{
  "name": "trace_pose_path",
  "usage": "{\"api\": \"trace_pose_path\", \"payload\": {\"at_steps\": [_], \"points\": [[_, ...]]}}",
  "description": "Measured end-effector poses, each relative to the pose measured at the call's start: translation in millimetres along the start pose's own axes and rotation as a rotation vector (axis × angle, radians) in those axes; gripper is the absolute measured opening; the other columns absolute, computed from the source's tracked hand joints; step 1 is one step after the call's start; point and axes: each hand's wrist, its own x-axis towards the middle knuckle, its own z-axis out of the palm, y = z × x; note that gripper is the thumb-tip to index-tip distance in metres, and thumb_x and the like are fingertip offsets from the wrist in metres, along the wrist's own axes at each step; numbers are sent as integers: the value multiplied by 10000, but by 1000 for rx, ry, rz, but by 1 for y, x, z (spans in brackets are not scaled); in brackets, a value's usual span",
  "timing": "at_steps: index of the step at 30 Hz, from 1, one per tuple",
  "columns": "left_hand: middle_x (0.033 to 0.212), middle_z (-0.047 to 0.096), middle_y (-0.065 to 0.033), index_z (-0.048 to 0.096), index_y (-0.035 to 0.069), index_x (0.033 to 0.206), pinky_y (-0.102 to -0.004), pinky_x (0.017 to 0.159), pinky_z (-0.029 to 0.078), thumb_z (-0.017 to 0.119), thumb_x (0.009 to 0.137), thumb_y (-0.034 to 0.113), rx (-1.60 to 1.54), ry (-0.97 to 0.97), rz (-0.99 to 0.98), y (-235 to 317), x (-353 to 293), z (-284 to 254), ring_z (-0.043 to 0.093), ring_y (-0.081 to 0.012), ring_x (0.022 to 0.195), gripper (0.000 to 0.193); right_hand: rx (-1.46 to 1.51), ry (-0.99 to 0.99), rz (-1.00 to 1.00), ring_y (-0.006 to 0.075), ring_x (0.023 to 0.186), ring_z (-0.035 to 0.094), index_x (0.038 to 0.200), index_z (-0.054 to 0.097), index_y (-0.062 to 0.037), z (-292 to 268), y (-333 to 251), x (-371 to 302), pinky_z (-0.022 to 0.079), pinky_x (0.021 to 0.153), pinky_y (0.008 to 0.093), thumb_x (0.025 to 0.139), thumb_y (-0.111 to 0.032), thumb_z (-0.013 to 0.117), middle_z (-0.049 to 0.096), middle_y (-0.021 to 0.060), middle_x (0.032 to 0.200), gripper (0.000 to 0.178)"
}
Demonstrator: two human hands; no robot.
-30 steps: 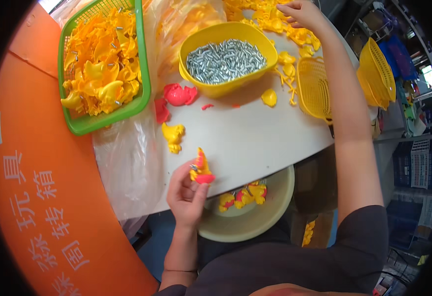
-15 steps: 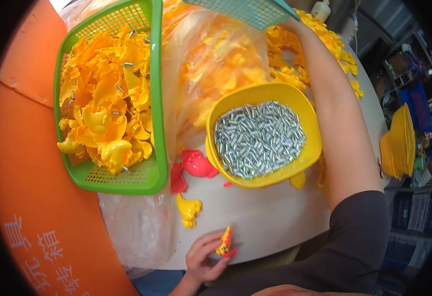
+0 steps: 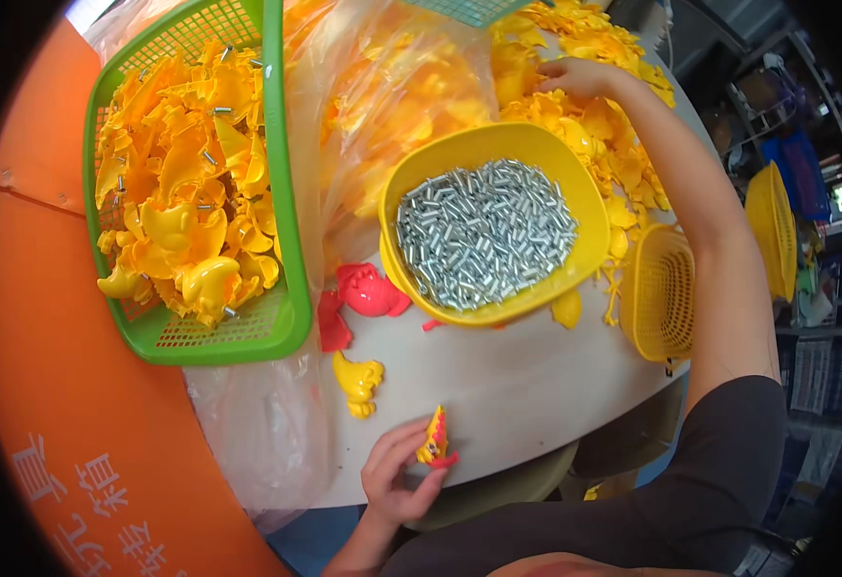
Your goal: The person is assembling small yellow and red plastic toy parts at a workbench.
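Observation:
My left hand is at the table's near edge, its thumb and fingers closed on a small yellow-and-red plastic toy piece. My right arm stretches to the far right. There my right hand is over a heap of yellow plastic parts, fingers extended and apart, with nothing visible in them. Just beyond my left hand lies a loose yellow toy part. Behind it are a round, shiny red part and a flatter red part.
A yellow tub of small metal pins stands mid-table. At left is a green basket of yellow parts with scattered pins. Clear plastic bags lie beside it. A yellow basket stands right; a teal basket is at the back.
My right hand has come away from the teal basket's edge to the heap of yellow parts. My left hand still holds the toy piece. The whole view has shifted, showing the yellow basket at right.

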Motion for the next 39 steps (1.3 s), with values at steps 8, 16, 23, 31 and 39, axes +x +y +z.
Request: {"api": "trace_pose_path", "payload": {"at_steps": [8, 16, 23, 31, 39], "points": [[1347, 483, -234, 494, -43, 1306, -437, 1003, 513, 638, 858, -39, -292, 49, -64, -2, -10, 6, 531, -310, 1242, 471, 211, 506, -294, 121, 594, 490, 840, 703, -45, -2, 20, -102, 424, 591, 305, 889, -402, 700, 596, 19, 666, 360], [1340, 482, -193, 482, -58, 1324, -397, 1012, 519, 623, 864, -106, -305, 104, 5, -19, -17, 2, 545, -291, 1246, 484, 177, 497, -16, 162, 769, 716, 1070, 732, -61, 30, -8, -136, 583, 667, 336, 879, -512, 682, 733, 72, 907, 492], [1299, 518, -157, 474, -58, 1340, -353, 968, 537, 624, 885, -93, -318, 123, -18, -14, -17, 5, 600, -246, 1170, 480, -10, 559, -52, 321, 848, 696, 1089, 708, -32, 67, -12, -111, 550, 786, 401, 784, -410, 754, 720, 152, 1000, 488], [1278, 567, -168, 468, -71, 1355, -346, 965, 526, 645, 892, -65, -389, 217, -84, -17, -23, 1, 633, -239, 1120, 496, 852, 568, -450, 149, 818, 673, 1058, 689, 8, 50, -21, -194, 546, 676, 313, 885, -270, 698, 701, 75, 926, 328], [1269, 584, -157, 453, -52, 1382, -325, 860, 588, 649, 921, 6, -560, 319, -108, -11, -26, 2, 662, -216, 1053, 504, 1266, 258, -446, 110, 867, 683, 1184, 652, -21, 129, -120, -349, 576, 682, 250, 934, -247, 655, 689, 56, 1066, 337]]}}
